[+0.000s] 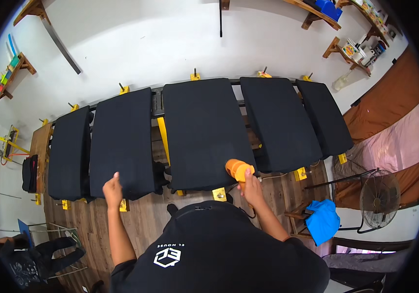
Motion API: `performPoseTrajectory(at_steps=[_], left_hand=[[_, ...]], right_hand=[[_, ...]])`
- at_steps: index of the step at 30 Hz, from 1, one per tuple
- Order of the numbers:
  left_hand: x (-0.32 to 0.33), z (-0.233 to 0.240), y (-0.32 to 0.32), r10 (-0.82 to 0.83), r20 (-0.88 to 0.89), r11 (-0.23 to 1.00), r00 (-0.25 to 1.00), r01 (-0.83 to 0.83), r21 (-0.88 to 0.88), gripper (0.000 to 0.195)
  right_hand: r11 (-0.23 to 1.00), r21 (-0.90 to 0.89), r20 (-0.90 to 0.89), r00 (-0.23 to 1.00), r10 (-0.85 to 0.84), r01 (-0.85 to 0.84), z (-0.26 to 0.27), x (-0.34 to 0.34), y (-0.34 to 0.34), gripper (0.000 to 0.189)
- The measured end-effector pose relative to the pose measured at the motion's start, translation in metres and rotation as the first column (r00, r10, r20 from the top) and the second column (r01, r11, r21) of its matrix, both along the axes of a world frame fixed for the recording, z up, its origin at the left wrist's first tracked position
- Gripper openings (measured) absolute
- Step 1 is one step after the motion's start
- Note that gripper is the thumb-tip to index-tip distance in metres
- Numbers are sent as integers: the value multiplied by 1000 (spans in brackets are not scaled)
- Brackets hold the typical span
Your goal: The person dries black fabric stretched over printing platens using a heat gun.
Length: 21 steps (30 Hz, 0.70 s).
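My right hand (pixel 252 188) grips an orange heat gun (pixel 239 169) by its handle, with the tool's front end over the lower right part of the middle black garment (pixel 202 132). That garment lies flat over a board on a long rack. My left hand (pixel 113 191) is raised near the lower edge of another black garment (pixel 121 143), its thumb up and nothing seen in it; whether it touches the cloth I cannot tell. More black garments cover boards at the left (pixel 68 154) and the right (pixel 281 124).
Yellow brackets (pixel 219 194) line the rack's edges. A wooden board (pixel 40 154) carries folded black cloth at the left. At the right stand a fan (pixel 379 199) and blue cloth (pixel 323 221) over a wooden support. Another person (pixel 29 262) is at the lower left.
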<state>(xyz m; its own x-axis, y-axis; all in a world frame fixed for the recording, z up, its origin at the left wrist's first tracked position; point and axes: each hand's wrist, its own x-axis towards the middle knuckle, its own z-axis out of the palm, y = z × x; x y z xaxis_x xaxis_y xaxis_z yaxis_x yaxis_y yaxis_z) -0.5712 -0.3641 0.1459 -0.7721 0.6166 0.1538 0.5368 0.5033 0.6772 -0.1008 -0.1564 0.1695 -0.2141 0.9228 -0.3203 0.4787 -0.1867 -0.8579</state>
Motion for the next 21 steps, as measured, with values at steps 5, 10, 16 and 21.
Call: performPoseTrajectory(at_steps=[5, 10, 16, 21], left_hand=[[-65, -78, -73, 236, -23, 955, 971, -237, -176, 50], [-64, -128, -94, 127, 599, 950, 791, -270, 155, 21], [-45, -143, -85, 239, 511, 928, 826, -349, 129, 34], [-42, -139, -82, 291, 474, 898, 831, -408, 165, 48]], right_hand=[[993, -114, -173, 984, -53, 33, -18, -21, 44, 99], [999, -10, -49, 998, 36, -36, -13, -43, 76, 99], [996, 85, 25, 999, 32, -34, -12, -41, 74, 100], [989, -125, -69, 994, -84, 74, -24, -13, 43, 97]])
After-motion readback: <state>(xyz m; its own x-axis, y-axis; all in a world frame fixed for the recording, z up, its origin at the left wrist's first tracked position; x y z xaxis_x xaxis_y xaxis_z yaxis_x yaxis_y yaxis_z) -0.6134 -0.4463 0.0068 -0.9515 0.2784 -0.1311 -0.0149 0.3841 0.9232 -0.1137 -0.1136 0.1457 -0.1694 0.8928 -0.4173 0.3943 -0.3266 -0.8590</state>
